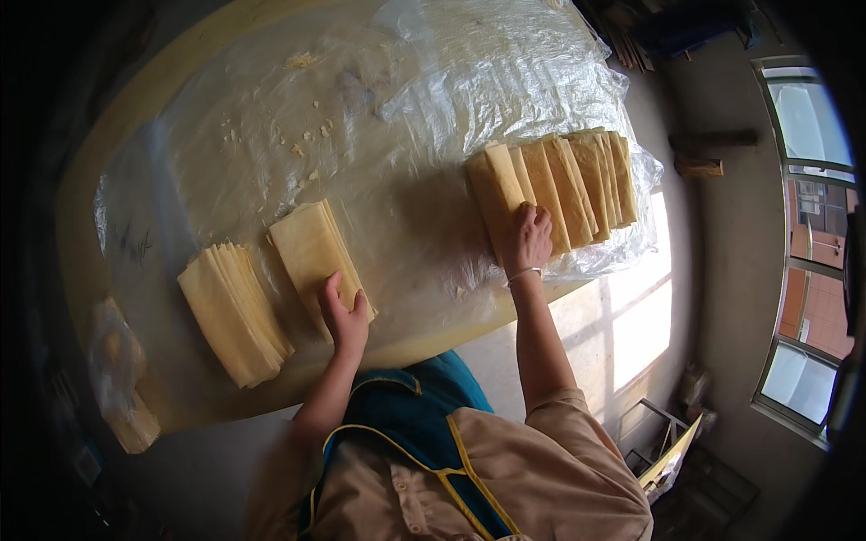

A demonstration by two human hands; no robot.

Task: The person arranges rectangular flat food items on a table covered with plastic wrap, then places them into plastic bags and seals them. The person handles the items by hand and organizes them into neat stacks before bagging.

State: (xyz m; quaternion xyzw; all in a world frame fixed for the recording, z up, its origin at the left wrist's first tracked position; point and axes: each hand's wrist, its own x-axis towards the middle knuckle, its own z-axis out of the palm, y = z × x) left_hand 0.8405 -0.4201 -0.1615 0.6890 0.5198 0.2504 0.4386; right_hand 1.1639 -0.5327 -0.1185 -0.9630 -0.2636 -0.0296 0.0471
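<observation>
My left hand [345, 314] rests at the near right end of a small stack of folded yellowish sheets [307, 243], which look like tofu skin. Its thumb and fingers are spread apart. Another folded stack [234, 311] lies to the left, its layers fanned slightly. At the right, my right hand [528, 242] has its fingers curled on the foremost folded sheet [499, 185] of a long overlapping row [577, 185]. How deep the right fingertips reach between the layers is hidden.
Wrinkled clear plastic film [433, 99] covers the wide table [99, 171]. Pale crumbs [311, 135] are scattered on it. More sheets partly under plastic [122, 379] lie at the left edge. A window [807, 243] and a metal frame [667, 442] stand beyond the table to the right.
</observation>
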